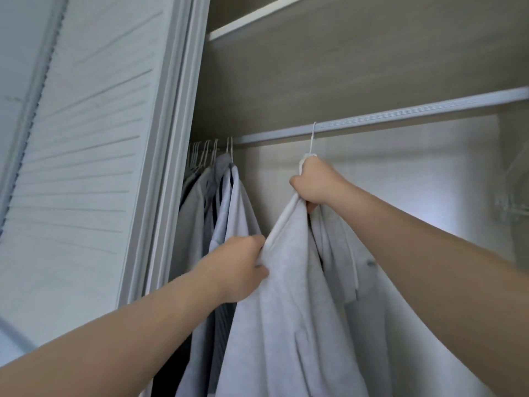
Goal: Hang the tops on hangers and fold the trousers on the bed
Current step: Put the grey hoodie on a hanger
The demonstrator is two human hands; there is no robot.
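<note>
A light grey top [289, 310] hangs from a white hanger [312, 138] whose hook sits over the wardrobe rail [400, 114]. My right hand [315, 184] grips the hanger's neck together with the top's collar, just under the rail. My left hand [240, 267] pinches the top's left shoulder edge lower down. The hanger's arms are hidden inside the cloth.
Several hung tops [217, 202] on white hangers crowd the rail's left end, beside the louvred wardrobe door [86, 167]. Something clear plastic [512, 196] hangs at the far right. A shelf edge [257, 15] runs above. The rail between the hook and the right side is bare.
</note>
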